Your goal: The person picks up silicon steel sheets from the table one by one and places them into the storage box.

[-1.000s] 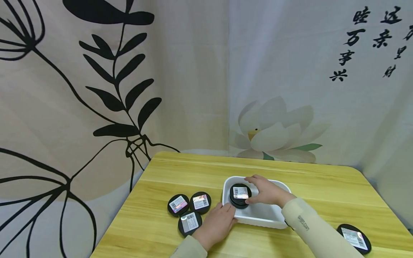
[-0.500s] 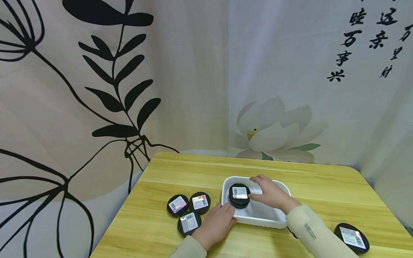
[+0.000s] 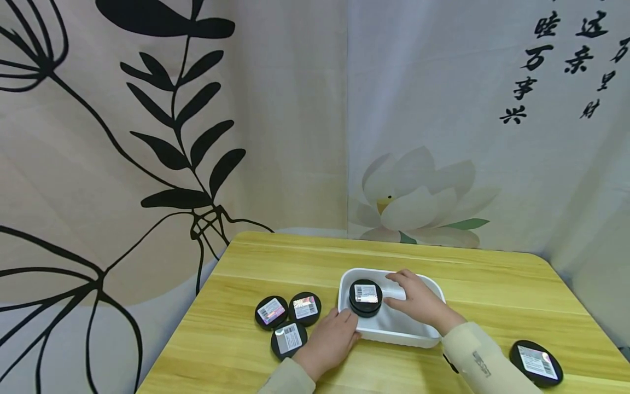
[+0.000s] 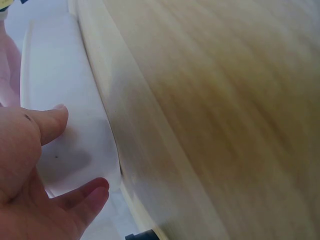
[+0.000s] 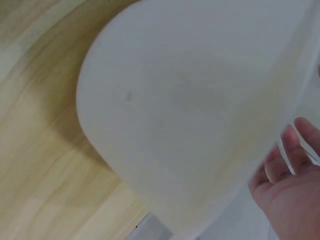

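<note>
A white rectangular plastic box (image 3: 398, 335) stands on the table. At its left end lies a short stack of round black flat tins (image 3: 365, 298), the top one bearing a white barcode label. My left hand (image 3: 331, 340) holds the box's near-left corner; in the left wrist view its thumb (image 4: 54, 122) presses one wall while fingers lie at the adjoining one. Over the box, just right of the stack, my right hand (image 3: 420, 300) has its thumb and fingers spread, apart from the tins and holding nothing. In the right wrist view the box wall partly hides that hand.
Three similar black tins (image 3: 289, 339) lie close together to the left of the box. Another black tin (image 3: 536, 363) lies by my right forearm. The wooden table (image 3: 467, 262) ends at a printed curtain (image 3: 295, 137) behind.
My right hand has let go of the top tin and drawn back to the right, leaving it on the stack. The left hand has stayed on the box corner.
</note>
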The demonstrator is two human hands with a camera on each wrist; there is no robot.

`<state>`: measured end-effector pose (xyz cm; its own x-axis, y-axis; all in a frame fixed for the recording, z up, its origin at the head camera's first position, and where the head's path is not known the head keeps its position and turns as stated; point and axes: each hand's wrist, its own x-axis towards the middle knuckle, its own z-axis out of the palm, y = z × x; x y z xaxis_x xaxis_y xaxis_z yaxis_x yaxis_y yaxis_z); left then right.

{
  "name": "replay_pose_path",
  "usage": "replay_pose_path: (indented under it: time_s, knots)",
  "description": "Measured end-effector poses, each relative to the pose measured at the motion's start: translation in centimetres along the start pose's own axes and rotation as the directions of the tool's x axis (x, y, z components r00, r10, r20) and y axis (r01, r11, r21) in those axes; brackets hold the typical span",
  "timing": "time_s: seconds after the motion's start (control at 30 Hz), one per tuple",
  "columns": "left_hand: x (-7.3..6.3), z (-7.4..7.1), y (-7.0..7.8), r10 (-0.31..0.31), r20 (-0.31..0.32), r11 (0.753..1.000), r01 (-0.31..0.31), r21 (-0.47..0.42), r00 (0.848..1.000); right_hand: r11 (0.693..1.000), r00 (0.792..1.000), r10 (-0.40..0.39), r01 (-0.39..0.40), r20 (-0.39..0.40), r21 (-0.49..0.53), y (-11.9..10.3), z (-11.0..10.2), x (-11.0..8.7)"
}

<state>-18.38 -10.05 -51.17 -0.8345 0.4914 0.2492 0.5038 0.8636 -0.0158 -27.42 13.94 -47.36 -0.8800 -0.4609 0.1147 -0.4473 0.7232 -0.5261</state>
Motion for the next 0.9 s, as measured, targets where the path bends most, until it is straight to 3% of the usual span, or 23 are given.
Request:
replay_pose_path:
  time_s: [0.4, 0.9]
  knots:
    - [-0.1, 0.5, -0.2, 0.031, -0.038, 0.999, -0.031, 0.018, 0.999, 1.000, 0.999, -0.006, 0.006, -0.040, 0.006, 0.1, 0.3, -0.8]
    - [-0.1, 0.3, -0.1, 0.018, -0.023, 1.000, -0.017, 0.014, 1.000, 1.000, 0.997, 0.003, -0.001, -0.072, 0.024, 0.6, 0.4, -2.2]
